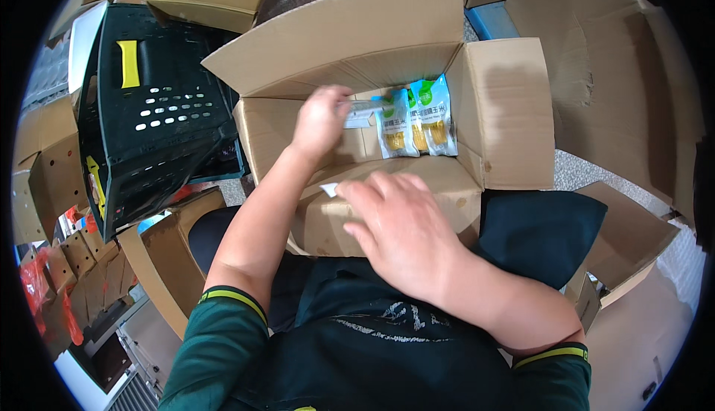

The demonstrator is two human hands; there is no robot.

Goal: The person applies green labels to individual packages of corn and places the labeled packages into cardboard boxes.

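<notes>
An open cardboard box (505,115) with its flaps folded out stands before me. Several clear-and-blue plastic packets of corn (435,118) lie inside it, towards the right end. My left hand (323,120) is over the left part of the box, its fingertips at a pale, blurred flat object (360,112) beside the packets; its grip on this object is not clear. Above the near flap (447,204) is my right hand (396,226), back up, with a small white paper piece (329,189) at its thumb-side fingertip. Its palm is hidden.
A dark green plastic crate (173,65) with a yellow handle stands at the left. More cardboard boxes surround the work area, with a large one (597,76) at the right and a smaller open one (625,232) below it. Red plastic bags (39,282) lie at the far left.
</notes>
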